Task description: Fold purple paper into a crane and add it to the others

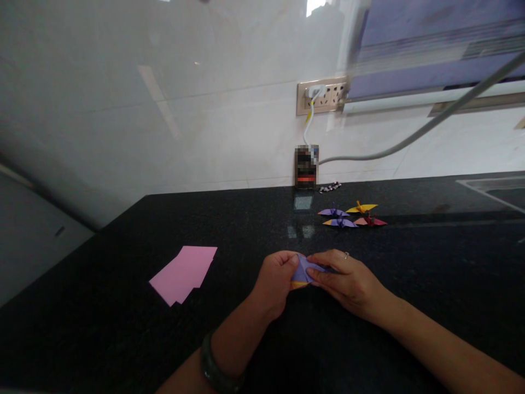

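A small folded piece of purple paper with a yellow underside (305, 272) sits between both hands, low over the black countertop (123, 328). My left hand (275, 284) pinches its left side with thumb and fingers. From the right, my right hand (348, 280), wearing a ring, grips the paper's other side. Much of the paper is hidden by the fingers.
Pink paper sheets (184, 272) lie on the counter to the left. Several finished paper cranes (350, 215) stand farther back, right of centre. A small device (306, 167) leans on the wall, plugged into a socket strip (322, 97). A sink edge (492, 189) is at far right.
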Demonstrator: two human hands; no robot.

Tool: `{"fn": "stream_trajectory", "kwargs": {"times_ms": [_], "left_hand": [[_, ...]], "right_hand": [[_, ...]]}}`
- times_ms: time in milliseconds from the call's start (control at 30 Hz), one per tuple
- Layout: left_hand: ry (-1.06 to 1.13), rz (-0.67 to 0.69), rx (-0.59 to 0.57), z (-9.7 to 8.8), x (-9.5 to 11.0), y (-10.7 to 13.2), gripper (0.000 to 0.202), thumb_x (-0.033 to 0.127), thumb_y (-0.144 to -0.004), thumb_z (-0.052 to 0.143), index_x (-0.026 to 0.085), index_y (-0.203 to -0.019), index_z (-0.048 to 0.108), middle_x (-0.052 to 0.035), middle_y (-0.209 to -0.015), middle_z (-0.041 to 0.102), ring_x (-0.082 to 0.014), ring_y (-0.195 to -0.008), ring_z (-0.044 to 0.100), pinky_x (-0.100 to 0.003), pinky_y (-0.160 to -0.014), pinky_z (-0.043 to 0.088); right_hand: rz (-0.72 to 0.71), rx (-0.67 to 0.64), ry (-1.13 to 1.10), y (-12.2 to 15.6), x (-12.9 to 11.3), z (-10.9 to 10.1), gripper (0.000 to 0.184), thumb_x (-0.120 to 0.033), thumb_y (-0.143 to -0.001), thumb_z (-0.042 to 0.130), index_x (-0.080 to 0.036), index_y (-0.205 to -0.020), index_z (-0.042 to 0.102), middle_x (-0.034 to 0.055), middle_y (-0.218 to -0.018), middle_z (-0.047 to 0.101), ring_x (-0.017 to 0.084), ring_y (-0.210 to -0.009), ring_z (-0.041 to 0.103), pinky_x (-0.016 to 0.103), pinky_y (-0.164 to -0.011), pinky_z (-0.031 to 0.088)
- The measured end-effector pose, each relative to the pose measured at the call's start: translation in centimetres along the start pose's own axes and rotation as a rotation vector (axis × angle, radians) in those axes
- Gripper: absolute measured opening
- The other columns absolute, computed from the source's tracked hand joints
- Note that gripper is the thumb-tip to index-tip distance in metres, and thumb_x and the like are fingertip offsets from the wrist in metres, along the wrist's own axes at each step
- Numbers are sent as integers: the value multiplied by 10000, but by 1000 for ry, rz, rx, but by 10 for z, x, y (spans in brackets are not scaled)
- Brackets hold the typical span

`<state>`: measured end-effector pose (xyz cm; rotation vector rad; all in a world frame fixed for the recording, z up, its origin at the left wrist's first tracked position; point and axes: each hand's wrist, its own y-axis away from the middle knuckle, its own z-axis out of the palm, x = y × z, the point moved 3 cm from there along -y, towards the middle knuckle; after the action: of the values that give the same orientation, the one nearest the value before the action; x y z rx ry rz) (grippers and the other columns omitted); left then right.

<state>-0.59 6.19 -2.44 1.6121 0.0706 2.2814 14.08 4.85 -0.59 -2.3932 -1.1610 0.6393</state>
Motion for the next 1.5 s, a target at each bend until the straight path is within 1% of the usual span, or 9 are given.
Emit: {"fn": "stream_trajectory", "kwargs": {"times_ms": [233, 400, 733, 900, 1133, 1200, 1333, 1500], "left_hand": [[34, -23, -12, 1, 0, 0, 171, 256, -705, 542, 108, -777, 590, -32, -655, 562, -127, -594, 522, -273, -601, 417], [35, -36, -3, 1, 1, 0, 167, 244, -700, 538, 102, -773, 588, -36, -644, 562, -129, -580, 520, -278, -593, 413], [23, -45, -17, 1, 2, 2, 173, 258, -696, 540, 105, -755, 595, -33, -639, 560, -129, -582, 515, -273, -589, 412], [42, -52, -22, 1, 1, 1, 201, 297, -683, 567, 113, -758, 593, -27, -638, 555, -125, -575, 513, -273, -586, 416], [52, -34, -41, 2, 1, 2, 263, 371, -710, 554, 110, -722, 588, -26, -610, 551, -118, -550, 507, -265, -569, 403], [23, -26, -28, 2, 2, 3, 272, 377, -695, 577, 105, -695, 586, -29, -602, 556, -117, -542, 508, -261, -560, 398], [-10, 2, 35, -1, 1, 2, 250, 341, -638, 646, 103, -689, 588, -38, -628, 584, -120, -559, 523, -261, -570, 404], [-63, 31, 78, -3, -1, 1, 242, 340, -648, 632, 105, -689, 595, -41, -627, 590, -122, -556, 523, -254, -551, 400]], "right_hand": [[49, -53, 31, -2, -2, 0, 247, -230, -821, 471, -236, -1045, 575, 67, -1025, 579, 180, -847, 552, 292, -675, 469], [24, -80, 44, 0, -2, 1, 253, -225, -820, 472, -232, -1051, 574, 76, -1060, 564, 185, -872, 547, 295, -686, 470], [-2, -60, 28, -1, -5, -5, 255, -220, -806, 490, -226, -1042, 586, 95, -1058, 566, 200, -877, 554, 315, -680, 483], [-9, -20, 34, -1, -5, -7, 234, -222, -801, 500, -225, -1014, 598, 95, -1032, 579, 204, -867, 558, 321, -675, 490], [-4, -50, 67, -4, -9, -7, 221, -209, -816, 478, -213, -999, 602, 91, -1029, 576, 198, -861, 555, 311, -668, 487], [-1, -62, 67, -5, -11, -7, 220, -206, -819, 474, -209, -1000, 599, 90, -1028, 577, 198, -861, 555, 310, -669, 486], [9, -49, 38, -8, -14, -9, 210, -201, -831, 455, -215, -983, 600, 78, -1004, 592, 189, -855, 558, 306, -675, 487], [1, -36, 57, -8, -15, -8, 217, -199, -835, 446, -210, -998, 590, 79, -1010, 589, 191, -852, 554, 304, -654, 485]]}}
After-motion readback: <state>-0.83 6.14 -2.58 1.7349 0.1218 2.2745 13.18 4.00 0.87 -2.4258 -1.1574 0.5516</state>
